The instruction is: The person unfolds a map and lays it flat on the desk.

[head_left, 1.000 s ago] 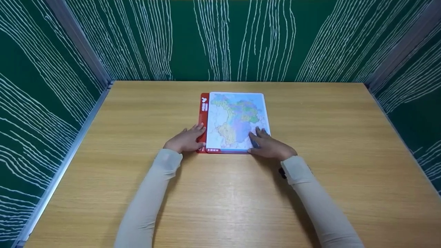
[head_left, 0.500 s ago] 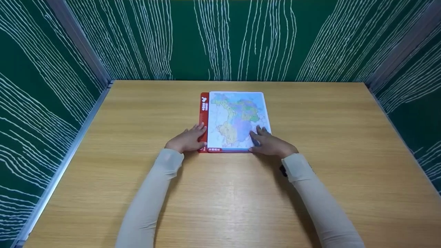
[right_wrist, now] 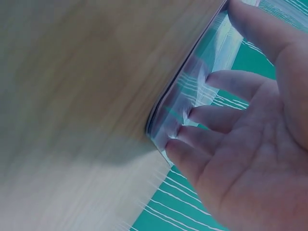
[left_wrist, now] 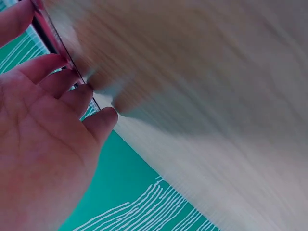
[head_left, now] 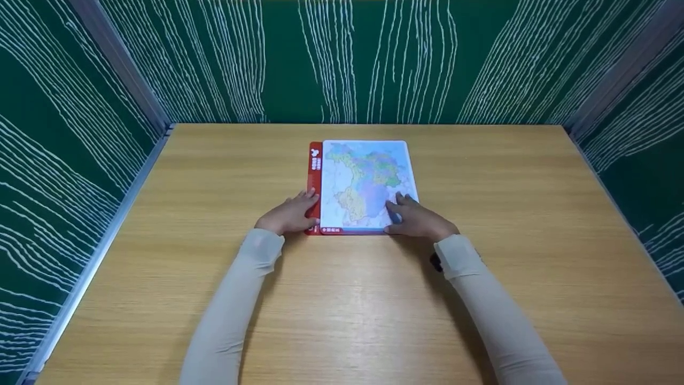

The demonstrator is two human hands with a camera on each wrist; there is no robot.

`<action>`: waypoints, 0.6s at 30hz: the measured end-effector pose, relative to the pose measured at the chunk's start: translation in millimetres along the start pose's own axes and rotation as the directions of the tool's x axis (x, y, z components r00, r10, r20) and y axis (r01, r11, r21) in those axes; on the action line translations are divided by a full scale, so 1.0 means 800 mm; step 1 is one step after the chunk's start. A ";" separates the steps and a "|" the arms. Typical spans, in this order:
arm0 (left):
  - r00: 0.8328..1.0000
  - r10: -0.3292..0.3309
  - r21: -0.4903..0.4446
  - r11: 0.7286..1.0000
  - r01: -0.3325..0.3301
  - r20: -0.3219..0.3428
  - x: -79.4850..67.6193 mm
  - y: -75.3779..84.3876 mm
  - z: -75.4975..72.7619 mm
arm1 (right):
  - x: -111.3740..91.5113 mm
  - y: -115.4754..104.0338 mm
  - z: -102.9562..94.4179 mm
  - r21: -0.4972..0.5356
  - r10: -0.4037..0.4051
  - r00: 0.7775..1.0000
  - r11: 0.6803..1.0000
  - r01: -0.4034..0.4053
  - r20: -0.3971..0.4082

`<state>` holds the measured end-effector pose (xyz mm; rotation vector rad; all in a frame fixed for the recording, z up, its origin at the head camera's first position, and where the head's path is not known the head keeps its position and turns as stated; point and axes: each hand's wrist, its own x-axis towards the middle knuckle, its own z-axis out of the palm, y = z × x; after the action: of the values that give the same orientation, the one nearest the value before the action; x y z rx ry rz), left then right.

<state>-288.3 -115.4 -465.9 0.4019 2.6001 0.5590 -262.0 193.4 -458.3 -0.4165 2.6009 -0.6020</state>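
A map board (head_left: 363, 182), printed with a multicoloured map on white and pale blue, lies flat on the table. It sits over a red sheet or board (head_left: 315, 182), which shows as a strip with white lettering along the left side. My left hand (head_left: 288, 215) rests its fingertips and thumb on that red strip. Across from it, my right hand (head_left: 422, 219) touches the map's lower right part with spread fingers. In the right wrist view, fingertips of the right hand (right_wrist: 245, 139) meet the map's glossy surface (right_wrist: 180, 91). The left wrist view shows the left hand (left_wrist: 48, 120) at the red edge.
The wooden table (head_left: 352, 310) extends around the map on all sides. Green panels with white wavy lines (head_left: 363, 59) stand behind and at both sides, joined by grey corner posts (head_left: 120, 64). A small black object (head_left: 436, 262) shows beneath the right wrist.
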 end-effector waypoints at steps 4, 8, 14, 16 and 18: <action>1.000 0.011 0.040 0.999 -0.010 -0.022 0.000 0.003 -0.003 | 0.000 0.000 -0.003 -0.043 -0.067 0.996 0.997 0.065 -0.054; 0.996 -0.021 -0.027 0.999 0.019 -0.087 -0.003 0.006 -0.007 | 0.001 0.000 -0.006 -0.007 -0.059 0.988 0.998 0.058 -0.143; 0.981 -0.008 -0.425 0.902 -0.076 -0.192 -0.005 0.007 -0.010 | 0.002 0.007 -0.017 0.235 0.039 0.960 0.972 0.028 -0.278; 0.981 -0.037 -0.533 0.843 -0.072 -0.192 -0.005 0.006 -0.009 | 0.001 0.010 -0.020 0.301 0.059 0.951 0.953 0.037 -0.303; 0.977 -0.093 -0.591 0.806 -0.039 -0.191 -0.003 0.005 -0.009 | 0.000 0.013 -0.024 0.350 0.073 0.946 0.935 0.045 -0.317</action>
<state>-288.8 -114.8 -457.0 0.0934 2.4351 1.4196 -273.0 208.4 -447.8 -0.1919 2.7103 -1.2007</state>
